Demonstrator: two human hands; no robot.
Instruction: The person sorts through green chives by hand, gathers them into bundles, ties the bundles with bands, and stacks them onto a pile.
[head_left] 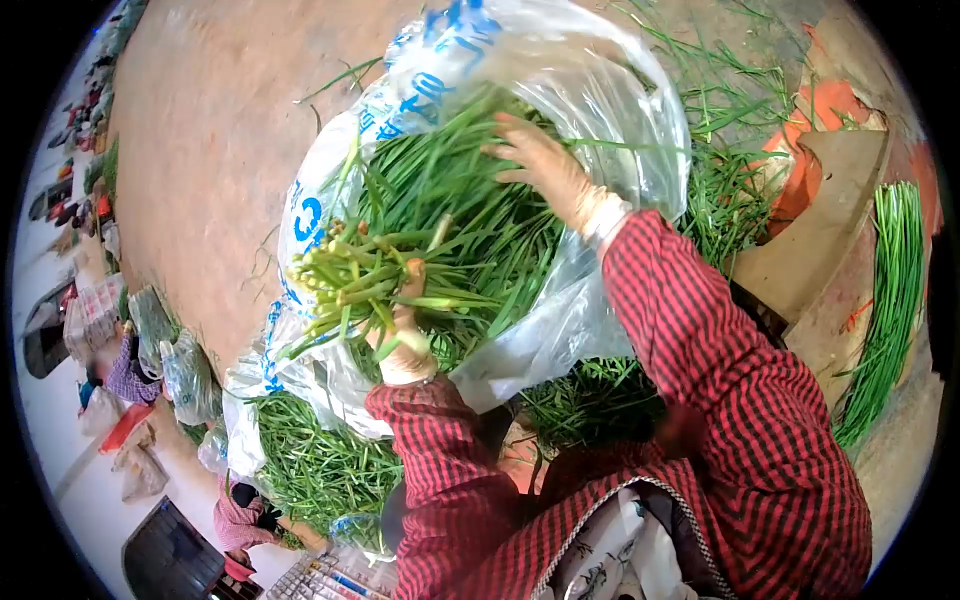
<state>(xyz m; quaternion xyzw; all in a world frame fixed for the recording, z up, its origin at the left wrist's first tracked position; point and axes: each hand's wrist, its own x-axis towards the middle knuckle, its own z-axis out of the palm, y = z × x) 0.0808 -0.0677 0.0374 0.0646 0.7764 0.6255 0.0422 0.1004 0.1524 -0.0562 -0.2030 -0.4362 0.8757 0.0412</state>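
A large clear plastic bag with blue lettering stands open before me, full of long green leaves that look like chives. My left hand, in a pale glove, is wrapped round the stem end of a bunch of chives. The pale cut ends point left and the leaves trail into the bag, slightly blurred. Over the bag's right side is my right hand, also gloved, its fingers spread above the leaves and nothing gripped in it.
A tidy chive bundle lies far right beside flattened cardboard. Loose leaves litter the floor there. Another bag of greens sits lower left. Further left, other people work among filled bags.
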